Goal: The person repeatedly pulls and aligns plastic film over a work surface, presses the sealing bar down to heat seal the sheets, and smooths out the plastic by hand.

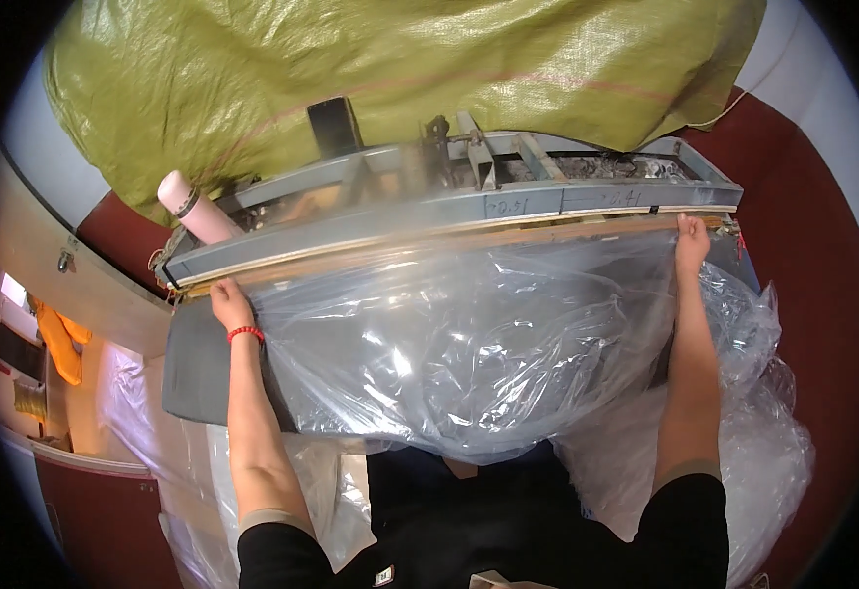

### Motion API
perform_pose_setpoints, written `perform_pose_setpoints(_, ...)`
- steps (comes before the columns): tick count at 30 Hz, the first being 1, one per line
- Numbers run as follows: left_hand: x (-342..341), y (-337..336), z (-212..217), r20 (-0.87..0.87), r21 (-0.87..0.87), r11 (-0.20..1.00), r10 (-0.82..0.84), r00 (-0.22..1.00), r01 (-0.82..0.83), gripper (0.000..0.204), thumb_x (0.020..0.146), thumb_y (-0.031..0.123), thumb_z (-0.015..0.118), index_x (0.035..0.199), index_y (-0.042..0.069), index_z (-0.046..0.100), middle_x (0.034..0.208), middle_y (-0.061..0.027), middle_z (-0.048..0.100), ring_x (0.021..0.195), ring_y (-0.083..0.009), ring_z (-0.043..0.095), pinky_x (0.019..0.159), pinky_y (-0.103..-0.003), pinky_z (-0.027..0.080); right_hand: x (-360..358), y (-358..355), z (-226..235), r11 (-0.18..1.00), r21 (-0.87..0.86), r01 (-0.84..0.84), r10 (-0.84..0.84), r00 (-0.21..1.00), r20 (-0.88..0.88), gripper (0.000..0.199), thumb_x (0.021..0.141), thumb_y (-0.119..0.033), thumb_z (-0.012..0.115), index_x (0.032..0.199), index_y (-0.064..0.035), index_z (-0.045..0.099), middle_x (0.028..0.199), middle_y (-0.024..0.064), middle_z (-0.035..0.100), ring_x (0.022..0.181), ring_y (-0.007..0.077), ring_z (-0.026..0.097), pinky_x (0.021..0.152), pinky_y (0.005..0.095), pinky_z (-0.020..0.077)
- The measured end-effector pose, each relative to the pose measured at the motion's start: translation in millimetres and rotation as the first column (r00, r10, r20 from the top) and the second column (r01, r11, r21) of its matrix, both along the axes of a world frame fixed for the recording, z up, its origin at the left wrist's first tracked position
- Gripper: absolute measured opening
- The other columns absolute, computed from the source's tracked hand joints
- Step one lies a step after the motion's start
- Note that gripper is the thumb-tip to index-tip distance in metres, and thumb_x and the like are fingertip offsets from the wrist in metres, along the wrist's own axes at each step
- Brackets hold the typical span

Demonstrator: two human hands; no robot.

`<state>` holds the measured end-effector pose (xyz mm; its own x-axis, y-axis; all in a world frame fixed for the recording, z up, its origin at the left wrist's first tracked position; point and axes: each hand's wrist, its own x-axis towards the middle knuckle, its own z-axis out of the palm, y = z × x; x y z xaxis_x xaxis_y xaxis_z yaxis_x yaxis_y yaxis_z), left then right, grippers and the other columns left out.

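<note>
The left hand (230,306) is closed in a pinch on the far left corner of a clear plastic sheet (449,344), just beside the left end of a brown strip (547,234). The right hand (692,243) is closed on the far right corner of the same sheet, near the right end of the strip. Both arms extend forward, and the sheet spans the area between them, creased and glossy, lying over a dark grey tabletop (199,368) with its near edge draped toward the person's black shirt (508,515). The strip runs along the near side of a grey metal frame (302,240), which bears handwritten marks on its front beam. A pink flask (211,223) leans at the left end of the frame; a black rectangular object (333,128) stands behind the frame. A yellow-green woven tarpaulin (400,59) covers the area beyond. Loose clear plastic (758,442) is bunched at the right, beside the right forearm. A red bracelet (246,334) encircles the left wrist.
</note>
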<state>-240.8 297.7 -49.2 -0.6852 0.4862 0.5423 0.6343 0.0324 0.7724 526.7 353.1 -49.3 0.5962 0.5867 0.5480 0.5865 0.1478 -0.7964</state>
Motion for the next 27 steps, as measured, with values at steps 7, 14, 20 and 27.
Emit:
perform_pose_setpoints(7, 11.3, 3.1, 11.8, 0.125, 0.105, 0.993, -0.076, 0.989, 0.063, 0.012, 0.079, 0.012, 0.053, 0.073, 0.004, 0.046, 0.059, 0.0002, 0.046, 0.052, -0.0068, 0.040, 0.048, -0.020, 0.035, -0.1, 7.0, 1.9, 0.995, 0.039, 0.091, -0.088, 0.993, -0.073, 0.022, 0.074, -0.021, 0.065, 0.071, -0.0032, 0.054, 0.061, -0.0010, 0.051, 0.058, 0.0089, 0.045, 0.057, 0.0222, 0.0387)
perform_pose_setpoints(14, -0.3, 5.3, 13.1, 0.440, 0.137, 0.990, -0.022, 0.898, -0.043, 0.009, 0.080, 0.011, 0.042, 0.083, 0.003, 0.040, 0.061, -0.0053, 0.048, 0.043, -0.0127, 0.044, 0.037, -0.025, 0.037, 14.5, 9.9, -2.4, 0.981, 0.093, 0.172, -0.147, 0.962, -0.228, 0.013, 0.076, -0.012, 0.056, 0.083, -0.0019, 0.053, 0.079, 0.0038, 0.053, 0.071, 0.0133, 0.049, 0.068, 0.0241, 0.0404)
perform_pose_setpoints(20, 9.4, -1.5, 13.5, 0.353, 0.060, 0.997, -0.060, 0.934, 0.041, 0.009, 0.082, 0.012, 0.045, 0.086, 0.006, 0.041, 0.063, -0.0032, 0.048, 0.045, -0.0097, 0.044, 0.038, -0.023, 0.035, 23.1, -12.8, 11.1, 0.997, 0.069, -0.027, 0.040, 0.981, -0.189, 0.017, 0.081, -0.015, 0.055, 0.092, -0.0033, 0.051, 0.077, 0.0067, 0.055, 0.071, 0.0118, 0.052, 0.068, 0.0245, 0.0423)
perform_pose_setpoints(27, 51.9, -118.1, 94.9, 0.256, 0.209, 0.903, -0.420, 0.871, 0.375, 0.010, 0.081, 0.009, 0.050, 0.089, 0.011, 0.045, 0.069, 0.0041, 0.043, 0.058, -0.0047, 0.044, 0.048, -0.017, 0.033, 34.0, -190.3, 70.6, 0.932, 0.201, 0.302, -0.346, 0.907, 0.241, 0.026, 0.087, -0.021, 0.047, 0.101, 0.0005, 0.052, 0.098, 0.0117, 0.056, 0.089, 0.0203, 0.053, 0.076, 0.0304, 0.0422)
